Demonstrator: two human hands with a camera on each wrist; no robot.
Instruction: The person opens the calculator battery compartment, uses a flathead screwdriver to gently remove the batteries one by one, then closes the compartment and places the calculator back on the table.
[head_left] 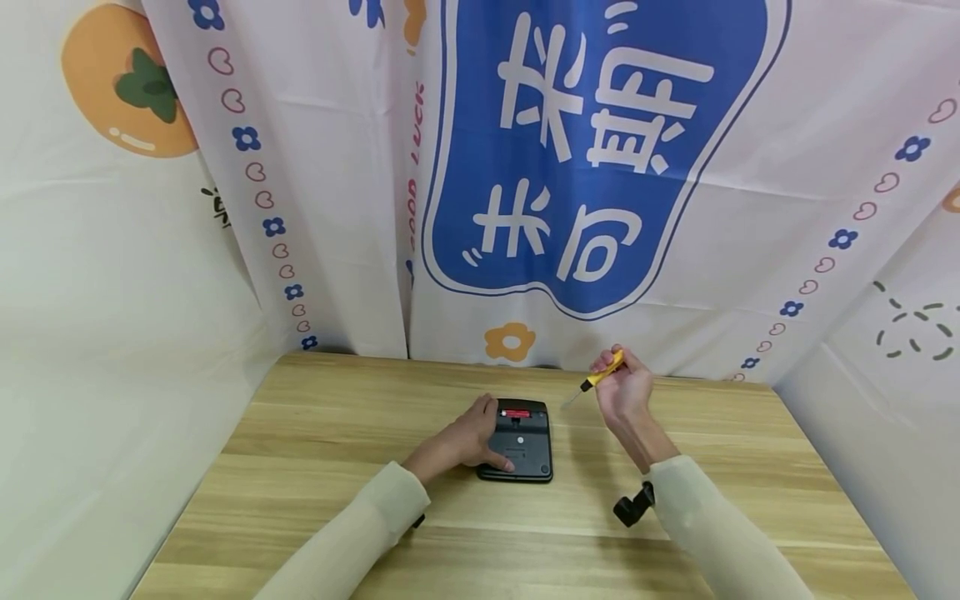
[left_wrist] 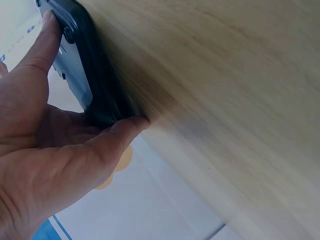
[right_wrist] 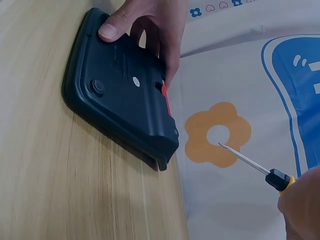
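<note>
A black calculator (head_left: 528,454) lies face down on the wooden table, its battery slot uncovered with a red battery (head_left: 516,413) inside. My left hand (head_left: 468,433) grips it along the left side. In the right wrist view the thumb (right_wrist: 109,31) presses on its back, while the other fingers reach round the far edge. Up and to the right, my right hand (head_left: 628,392) holds a screwdriver (head_left: 587,385) with a yellow and black handle. Its thin metal shaft (right_wrist: 247,161) points down and left, apart from the calculator.
The wooden table (head_left: 322,433) ends at the back against a white printed cloth (head_left: 352,275) with a large blue sign pattern. Light-coloured walls (head_left: 112,333) stand at the left and right. A black wrist mount (head_left: 633,506) hangs below the right sleeve.
</note>
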